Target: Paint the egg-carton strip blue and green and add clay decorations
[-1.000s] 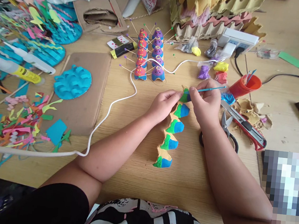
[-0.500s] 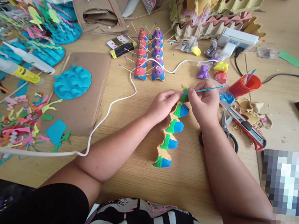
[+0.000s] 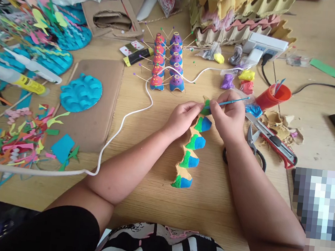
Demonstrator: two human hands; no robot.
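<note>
An egg-carton strip (image 3: 190,142) with blue and green clay on its cups runs down the middle of the table towards me. At its far end my left hand (image 3: 184,117) is closed, thumb and fingers pinching the edge of the last cup. My right hand (image 3: 231,116) is closed around a thin blue clay-modelling stick (image 3: 232,102), its tip at the green clay on that far cup. The fingers partly cover this cup. Beyond my hands stand two finished-looking rows of carton cups, one with red tops (image 3: 158,60) and one with purple tops (image 3: 176,62), with pins stuck in them.
Scissors (image 3: 252,140), a red utility knife (image 3: 276,141) and an orange cup (image 3: 274,96) lie or stand right of my right arm. A white cable (image 3: 122,124) crosses on the left. Paper scraps (image 3: 19,138) and cardboard (image 3: 91,133) cover the left side; egg trays (image 3: 233,36) are stacked behind.
</note>
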